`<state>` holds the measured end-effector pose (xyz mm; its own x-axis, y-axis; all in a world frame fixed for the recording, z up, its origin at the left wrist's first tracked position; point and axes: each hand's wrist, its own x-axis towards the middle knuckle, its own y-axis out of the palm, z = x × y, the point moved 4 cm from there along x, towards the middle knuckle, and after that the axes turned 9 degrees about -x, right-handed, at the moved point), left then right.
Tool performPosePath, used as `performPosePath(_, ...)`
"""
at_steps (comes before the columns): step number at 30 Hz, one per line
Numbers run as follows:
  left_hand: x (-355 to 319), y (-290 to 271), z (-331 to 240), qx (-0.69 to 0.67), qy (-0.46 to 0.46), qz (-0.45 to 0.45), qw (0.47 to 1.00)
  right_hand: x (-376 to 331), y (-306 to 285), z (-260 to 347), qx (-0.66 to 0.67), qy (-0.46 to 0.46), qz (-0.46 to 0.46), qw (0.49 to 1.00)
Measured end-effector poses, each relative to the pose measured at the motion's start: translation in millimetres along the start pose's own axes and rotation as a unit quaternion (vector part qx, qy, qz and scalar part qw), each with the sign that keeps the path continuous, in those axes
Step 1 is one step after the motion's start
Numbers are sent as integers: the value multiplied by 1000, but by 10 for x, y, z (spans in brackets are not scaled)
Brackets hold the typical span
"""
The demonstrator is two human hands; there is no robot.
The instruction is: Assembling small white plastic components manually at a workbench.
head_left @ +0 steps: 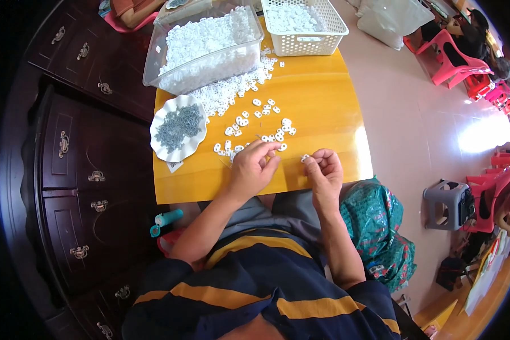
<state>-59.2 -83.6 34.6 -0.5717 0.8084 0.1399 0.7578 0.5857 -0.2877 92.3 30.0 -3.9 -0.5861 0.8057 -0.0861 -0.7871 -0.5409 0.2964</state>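
Observation:
My right hand (324,171) pinches a small white plastic piece (305,158) between thumb and fingertips, just above the front right part of the table. To its left, my left hand (254,169) hovers palm down over the tabletop, thumb and index finger apart. Its index fingertip is beside a loose white two-holed piece (283,147); whether they touch is unclear. More such pieces (242,122) lie scattered beyond and left of that hand, some partly covered by it. A white wavy-rimmed plate (157,139) at the left holds a heap of small grey metal screws or nails (180,127).
A clear plastic bin (209,71) heaped with white pieces stands at the table's far left, pieces spilled before it. Beside it is a white perforated basket (309,48). Dark cabinets (76,153) line the left; a green bag (374,226) and grey stool (445,204) are right.

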Motion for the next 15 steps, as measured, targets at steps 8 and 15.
performPosePath(8, 109, 173, 44, 253, 126, 15, 959, 5, -34, 41, 8, 7, -25, 1000)
performPosePath(15, 92, 243, 2, 265, 126, 37, 955, -22, -33, 54, 6, 4, -27, 1000)
